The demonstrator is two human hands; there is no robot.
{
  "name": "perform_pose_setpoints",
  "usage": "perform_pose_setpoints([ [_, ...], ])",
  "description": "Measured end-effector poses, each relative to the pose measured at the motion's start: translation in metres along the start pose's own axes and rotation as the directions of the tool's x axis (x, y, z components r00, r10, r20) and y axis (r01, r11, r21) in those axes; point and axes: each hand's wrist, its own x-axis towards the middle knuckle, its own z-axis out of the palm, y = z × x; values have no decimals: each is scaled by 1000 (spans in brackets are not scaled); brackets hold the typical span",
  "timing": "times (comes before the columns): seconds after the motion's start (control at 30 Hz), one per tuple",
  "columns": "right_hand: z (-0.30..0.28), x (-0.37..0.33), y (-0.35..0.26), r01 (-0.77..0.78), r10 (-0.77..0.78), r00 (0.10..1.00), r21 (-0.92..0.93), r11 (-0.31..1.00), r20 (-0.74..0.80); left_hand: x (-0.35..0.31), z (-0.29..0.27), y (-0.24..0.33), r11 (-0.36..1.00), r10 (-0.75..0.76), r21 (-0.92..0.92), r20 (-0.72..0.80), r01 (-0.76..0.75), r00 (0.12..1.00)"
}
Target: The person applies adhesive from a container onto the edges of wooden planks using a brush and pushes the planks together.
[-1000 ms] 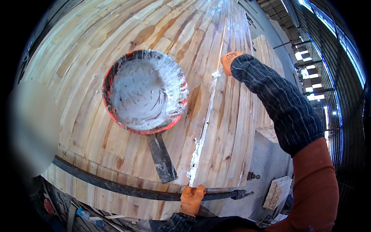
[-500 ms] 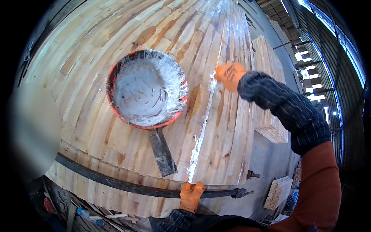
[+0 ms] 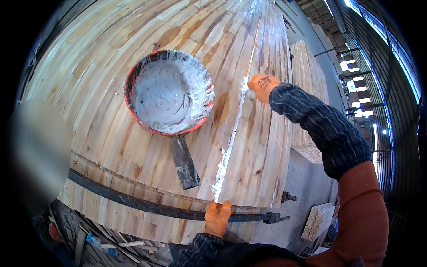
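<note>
My right hand (image 3: 263, 87), in an orange glove, is closed at the far end of a line of white paste (image 3: 231, 141) along a narrow seam in the wooden panel (image 3: 102, 133). What its fingers hold is hidden. At the near end of that line, my left hand (image 3: 217, 219), also gloved, has its fingers curled over the panel's edge beside a dark metal bar (image 3: 147, 205). I cannot make out what is inside its grip. Left of the seam lies a round red-rimmed pan (image 3: 162, 100) smeared with white paste, its flat dark handle (image 3: 184, 164) pointing toward me.
The bar crosses the panel's near end, with a metal fitting (image 3: 272, 217) at its right tip. Stacked boards (image 3: 310, 93) stand beyond the right edge, a smaller bundle (image 3: 316, 221) on the floor. Wood scraps (image 3: 129, 244) lie below left. A blurred pale rounded shape (image 3: 40, 151) blocks the left.
The view has shifted, so the pan, bar and seam sit slightly higher in the picture. My right hand is slightly nearer along the seam. My left hand stays at the panel's end.
</note>
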Motion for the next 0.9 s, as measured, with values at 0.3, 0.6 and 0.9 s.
perform_pose_setpoints([
  [0.3, -20, -52, -76, 225, -211, 954, -46, 973, 212, 0, -1, -6, 995, 74, 60, 28, -76, 997],
  [0.6, -39, -144, -152, 304, -358, 905, 239, 922, 231, 7, -1, -29, 994, 107, 2, 18, -107, 994],
  [0.9, 4, -157, -130, 100, -58, 994, 566, 819, -92, -3, 15, -21, 995, 85, -50, 59, -82, 995],
])
